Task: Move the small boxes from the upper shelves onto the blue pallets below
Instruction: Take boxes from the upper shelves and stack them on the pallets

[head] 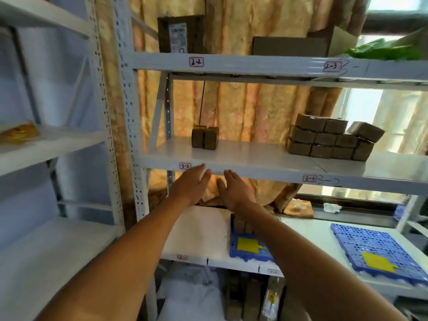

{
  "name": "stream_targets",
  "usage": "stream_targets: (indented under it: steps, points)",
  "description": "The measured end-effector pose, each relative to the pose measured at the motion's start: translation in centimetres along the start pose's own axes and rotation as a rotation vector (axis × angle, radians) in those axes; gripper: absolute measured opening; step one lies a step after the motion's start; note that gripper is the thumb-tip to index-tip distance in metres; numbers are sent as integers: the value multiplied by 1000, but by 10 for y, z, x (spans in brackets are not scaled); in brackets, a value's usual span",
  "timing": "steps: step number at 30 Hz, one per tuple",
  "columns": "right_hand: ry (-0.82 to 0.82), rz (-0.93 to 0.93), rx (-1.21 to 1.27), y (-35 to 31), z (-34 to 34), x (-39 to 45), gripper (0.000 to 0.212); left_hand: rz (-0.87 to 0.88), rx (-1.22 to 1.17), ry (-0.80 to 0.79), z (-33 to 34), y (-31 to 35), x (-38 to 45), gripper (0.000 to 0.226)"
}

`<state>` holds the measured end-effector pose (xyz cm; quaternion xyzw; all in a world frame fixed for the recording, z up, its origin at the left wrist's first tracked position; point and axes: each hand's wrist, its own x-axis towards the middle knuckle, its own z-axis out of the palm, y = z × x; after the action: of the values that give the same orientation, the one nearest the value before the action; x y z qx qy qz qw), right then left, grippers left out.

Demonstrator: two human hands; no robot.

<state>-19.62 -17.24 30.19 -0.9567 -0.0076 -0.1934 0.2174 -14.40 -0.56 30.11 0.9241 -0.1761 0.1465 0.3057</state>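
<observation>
Two small brown boxes (205, 137) stand side by side on the white shelf (243, 156) labelled 3-2. Further right on that shelf sits a stack of several small brown boxes (328, 141). My left hand (193, 184) and my right hand (236, 189) are raised just below the shelf's front edge, fingers apart, holding nothing. On the shelf below lie two blue pallets: one (250, 247) partly behind my right forearm with small brown boxes (240, 224) at its back, and another (379, 249) to the right with a yellow tag.
A higher shelf (254, 64) labelled 2-2 and 2-3 carries a dark labelled box (180, 34), a flat carton (289, 46) and a green bag (384, 50). A second white rack (58, 144) stands at left. Orange curtain (250, 107) hangs behind. Bags and cartons sit under the bottom shelf.
</observation>
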Motion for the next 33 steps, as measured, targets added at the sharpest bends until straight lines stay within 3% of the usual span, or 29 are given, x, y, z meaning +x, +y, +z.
stream_targets:
  steps: [6,12,14,17,20,23,25,28,29,30,33]
  points:
    - [124,154,213,-32,-10,67,67,-83,-239,57,-38,-19,63,87]
    - [131,335,365,-28,16,178,70,-113,-348,55,-31,-68,177,62]
    - [141,416,475,-25,29,211,72,-176,-477,38,-21,-86,217,63]
    - [171,518,702,-20,42,255,77,-226,-488,-15,-3,-99,274,68]
    - [165,505,871,-13,55,293,81,-224,-470,-25,16,-100,301,80]
    - [176,426,787,-9,69,314,58,-185,-397,-8,22,-101,310,89]
    - [224,422,793,-10,74,315,43,-175,-453,1,22,-104,310,79]
    - [247,423,948,-13,62,305,19,-115,-778,-33,12,-104,303,50]
    - [252,404,1009,-14,56,298,18,-88,-861,-42,8,-103,298,42]
    - [256,377,1062,-15,50,290,30,-55,-917,-47,3,-101,290,40]
    - [298,292,1108,-21,35,257,51,38,-1033,-35,-7,-91,261,49]
